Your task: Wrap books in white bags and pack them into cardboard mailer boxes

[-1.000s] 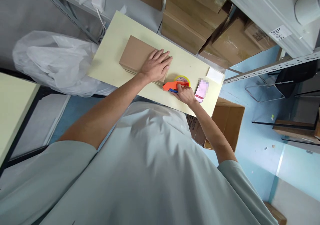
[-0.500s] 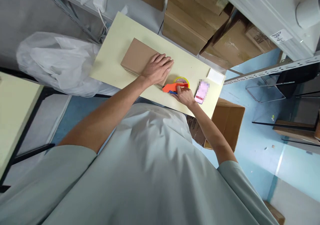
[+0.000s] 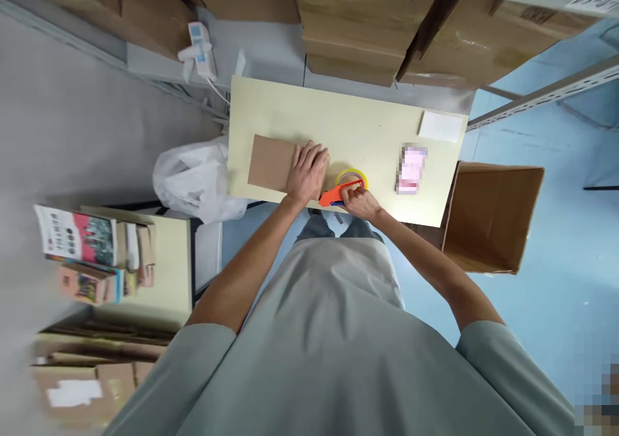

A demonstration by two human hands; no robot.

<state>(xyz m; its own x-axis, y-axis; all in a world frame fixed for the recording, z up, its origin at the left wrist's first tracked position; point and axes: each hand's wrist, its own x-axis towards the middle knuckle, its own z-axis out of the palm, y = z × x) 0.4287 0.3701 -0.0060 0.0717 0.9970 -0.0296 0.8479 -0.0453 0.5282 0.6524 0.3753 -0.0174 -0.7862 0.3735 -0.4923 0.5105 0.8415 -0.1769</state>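
A small closed cardboard box (image 3: 271, 162) lies on the cream tabletop (image 3: 309, 117). Across its right end rests my left hand (image 3: 304, 173), palm down with the fingers stretched out. My right hand (image 3: 358, 202) is closed round the handle of an orange tape dispenser (image 3: 331, 195), which carries a roll of yellow-edged tape (image 3: 366, 178). The dispenser's nose points left, close to the near right corner of the box; whether it touches the cardboard I cannot tell.
To the right on the table lie a blurred phone (image 3: 411, 168) and a white pad (image 3: 440, 126). An open carton (image 3: 488, 220) stands beyond the right edge. A white plastic bag (image 3: 193, 181) hangs at the left. Large cartons (image 3: 358, 33) line the back; books (image 3: 80, 236) sit on a side table.
The head view has turned, so the table looks more level and the side table's books show. Both hands keep nearly the same places at the box and the dispenser.
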